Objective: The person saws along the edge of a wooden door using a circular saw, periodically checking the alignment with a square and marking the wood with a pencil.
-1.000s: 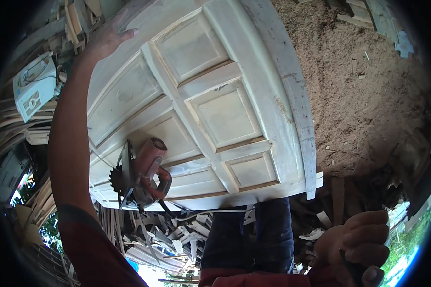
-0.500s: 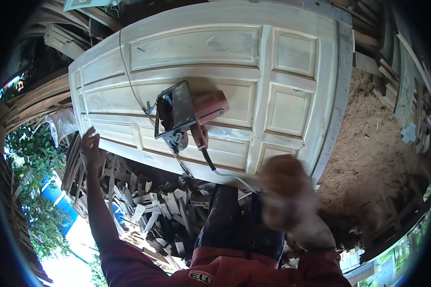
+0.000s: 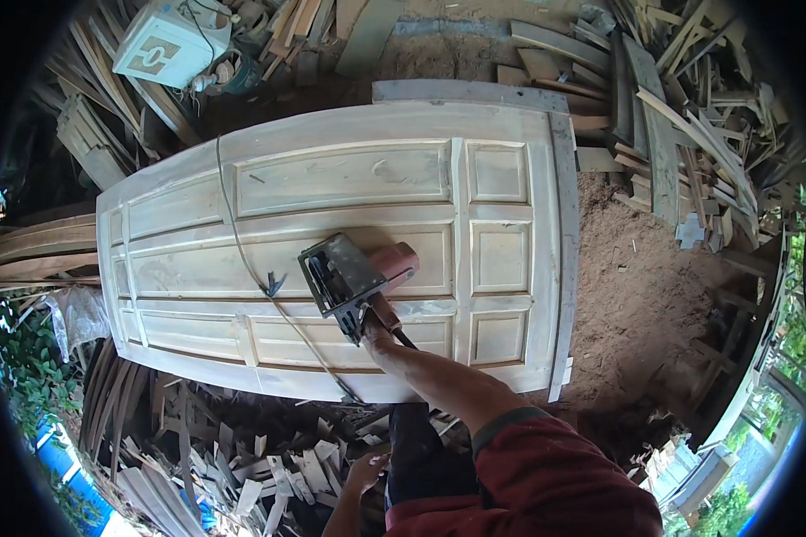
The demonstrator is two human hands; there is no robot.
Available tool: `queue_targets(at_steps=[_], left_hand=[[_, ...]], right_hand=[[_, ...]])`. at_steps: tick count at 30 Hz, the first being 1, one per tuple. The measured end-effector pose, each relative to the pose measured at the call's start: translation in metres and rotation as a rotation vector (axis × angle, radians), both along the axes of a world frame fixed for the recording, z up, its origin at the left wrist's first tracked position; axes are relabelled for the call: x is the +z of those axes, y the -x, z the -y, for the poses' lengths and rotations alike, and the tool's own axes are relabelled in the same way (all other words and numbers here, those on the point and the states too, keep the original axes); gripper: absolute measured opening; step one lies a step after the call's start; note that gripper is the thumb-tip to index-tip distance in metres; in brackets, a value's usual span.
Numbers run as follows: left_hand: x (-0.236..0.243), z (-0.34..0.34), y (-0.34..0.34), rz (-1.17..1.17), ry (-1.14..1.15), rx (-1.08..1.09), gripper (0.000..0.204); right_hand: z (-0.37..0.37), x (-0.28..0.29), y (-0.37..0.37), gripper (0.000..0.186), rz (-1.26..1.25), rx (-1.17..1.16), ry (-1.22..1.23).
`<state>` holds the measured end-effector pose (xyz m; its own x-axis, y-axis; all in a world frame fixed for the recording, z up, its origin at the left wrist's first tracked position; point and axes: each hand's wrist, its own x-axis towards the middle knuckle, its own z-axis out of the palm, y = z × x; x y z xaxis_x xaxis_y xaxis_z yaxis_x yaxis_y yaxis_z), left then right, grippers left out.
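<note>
On a pale panelled wooden door (image 3: 367, 215) lies a corded circular saw (image 3: 342, 273) with a reddish body, its dark flat base plate turned up. My right hand (image 3: 376, 336) reaches across the near edge of the door and is closed round the saw's rear handle; its fingers are partly hidden by the tool. Low at the near side, next to my leg, my left hand (image 3: 367, 471) hangs with loosely bent fingers, and nothing shows in it. A thin cord (image 3: 233, 210) with a dark clip (image 3: 273, 285) runs over the door left of the saw.
Several wood offcuts (image 3: 287, 479) lie heaped below the near edge. Stacked boards (image 3: 654, 134) fill the far right, beside sawdust-covered ground (image 3: 636, 277). A white box-shaped appliance (image 3: 166, 45) stands at the far left. A grey plank (image 3: 560, 242) runs along the door's right end.
My right hand, blurred near my body before, has moved forward to the saw and taken its handle. My left hand has dropped from beside the door's left part to near my leg.
</note>
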<state>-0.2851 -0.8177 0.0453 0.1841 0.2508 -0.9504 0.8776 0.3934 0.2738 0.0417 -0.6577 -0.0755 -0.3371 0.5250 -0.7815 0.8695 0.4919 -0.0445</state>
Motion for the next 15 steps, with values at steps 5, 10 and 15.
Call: queue_targets(at_steps=[5, 10, 15], left_hand=[[0.037, -0.022, -0.078, -0.211, 0.122, -0.649, 0.085], [0.016, -0.021, -0.070, -0.138, 0.074, -0.578, 0.089], [0.016, -0.006, -0.070, -0.114, -0.097, -0.822, 0.070]], right_hand=[[-0.014, 0.013, -0.017, 0.040, 0.064, -0.184, -0.117], [0.028, 0.068, -0.068, 0.043, -0.021, -0.570, -0.316], [0.128, 0.217, -0.156, 0.070, -0.643, -1.282, -0.234]])
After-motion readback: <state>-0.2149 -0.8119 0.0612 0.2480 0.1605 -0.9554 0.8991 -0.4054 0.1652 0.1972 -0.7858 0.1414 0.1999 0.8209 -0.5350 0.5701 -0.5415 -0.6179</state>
